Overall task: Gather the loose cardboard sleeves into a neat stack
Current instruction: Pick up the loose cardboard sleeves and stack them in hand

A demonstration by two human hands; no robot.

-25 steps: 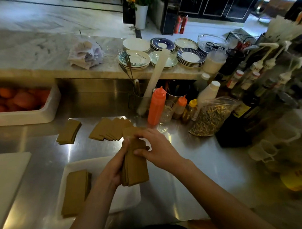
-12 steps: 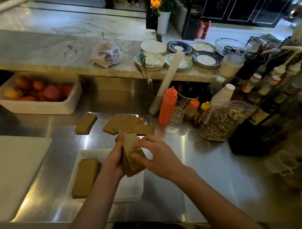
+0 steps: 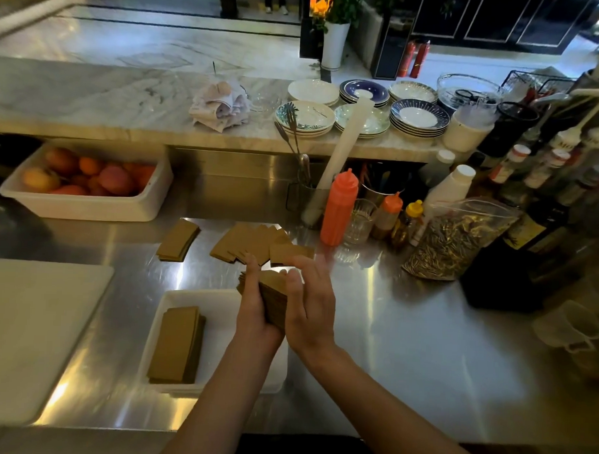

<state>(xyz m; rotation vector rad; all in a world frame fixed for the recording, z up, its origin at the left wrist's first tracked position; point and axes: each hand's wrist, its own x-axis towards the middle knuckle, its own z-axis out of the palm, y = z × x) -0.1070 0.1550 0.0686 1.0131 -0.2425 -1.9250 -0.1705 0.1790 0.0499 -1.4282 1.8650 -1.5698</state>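
Observation:
A thick bundle of brown cardboard sleeves (image 3: 274, 295) stands on edge between my palms, above the far right corner of a white tray (image 3: 220, 304). My left hand (image 3: 254, 308) presses its left face and my right hand (image 3: 310, 303) presses its right face, fingers straight. In the tray lies a neat stack of sleeves (image 3: 176, 344). On the steel counter behind, a fanned row of loose sleeves (image 3: 256, 247) lies spread, and a small separate pile of sleeves (image 3: 178, 240) sits to its left.
A white tub of fruit (image 3: 85, 182) stands at the back left, a white cutting board (image 3: 26, 332) at the left. An orange squeeze bottle (image 3: 339, 208), a glass (image 3: 359, 222), small bottles and a bag of seeds (image 3: 454, 239) crowd the back right. Plates sit on the marble ledge.
The bundle has turned from lying flat in my grip to standing on edge, and both hands now squeeze it from the sides. The view has shifted, showing more of the left.

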